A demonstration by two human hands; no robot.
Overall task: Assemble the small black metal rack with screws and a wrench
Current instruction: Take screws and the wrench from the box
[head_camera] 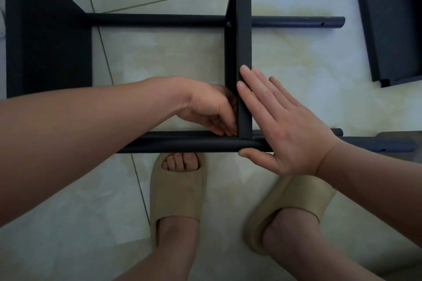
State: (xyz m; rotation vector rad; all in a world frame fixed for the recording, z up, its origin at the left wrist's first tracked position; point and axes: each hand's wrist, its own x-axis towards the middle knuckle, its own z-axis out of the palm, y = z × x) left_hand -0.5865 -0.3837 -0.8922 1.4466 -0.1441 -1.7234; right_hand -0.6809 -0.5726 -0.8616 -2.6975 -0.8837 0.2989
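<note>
The black metal rack (159,19) lies on its side on the tiled floor, its round tubes running left to right. A black shelf panel (243,29) stands across them in the middle. A screw head (228,23) shows where the panel meets the middle tube. My right hand (280,125) lies flat with straight fingers against the panel's right face, the thumb under the near tube (182,143). My left hand (210,107) reaches to the panel's left side at the near tube, fingers curled at the joint. Whether it pinches a screw or tool is hidden.
A second black shelf panel (392,34) lies loose on the floor at the right. Another black panel (45,36) forms the rack's left end. My feet in beige slippers (178,189) stand just under the near tube. Pale floor tiles (68,223) surround them.
</note>
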